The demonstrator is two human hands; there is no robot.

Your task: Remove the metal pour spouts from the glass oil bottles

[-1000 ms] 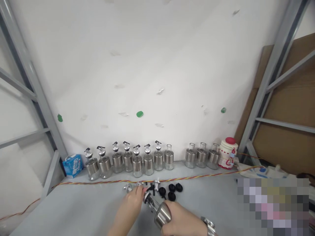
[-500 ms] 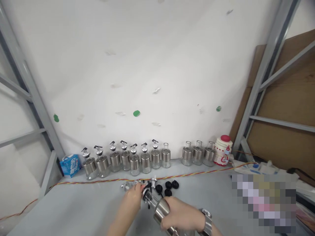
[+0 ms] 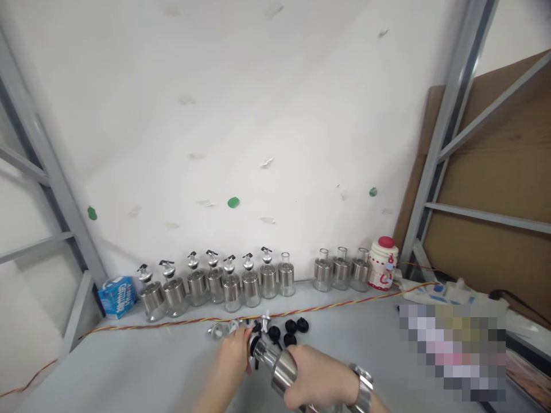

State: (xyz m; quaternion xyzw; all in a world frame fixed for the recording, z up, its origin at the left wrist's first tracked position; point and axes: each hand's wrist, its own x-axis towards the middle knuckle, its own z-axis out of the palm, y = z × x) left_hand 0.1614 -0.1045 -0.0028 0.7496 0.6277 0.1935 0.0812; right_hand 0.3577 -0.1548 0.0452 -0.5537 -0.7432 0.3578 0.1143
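Observation:
My right hand [image 3: 316,376], with a metal watch at the wrist, is wrapped round the steel-banded body of a glass oil bottle [image 3: 282,371]. The bottle lies tilted, its neck toward the upper left. At the neck's mouth sits a pour spout [image 3: 253,343] with a black stopper, and the fingers of my left hand [image 3: 235,350] are closed on it. Part of the spout is hidden behind those fingers. Just beyond my hands lie several loose black stoppers [image 3: 290,326] and some silver spout pieces [image 3: 216,330].
Several bottles with spouts [image 3: 198,287] stand along the wall, then bottles without spouts [image 3: 341,269]. A blue box [image 3: 117,298] is at the left, a white and red jar [image 3: 383,265] at the right. A twisted cord [image 3: 185,322] crosses the table. A power strip [image 3: 451,291] lies right.
The view has shifted slightly, so the background sits a little further left. Both hands keep hold of the bottle and its spout, and the left hand has turned a little at the neck.

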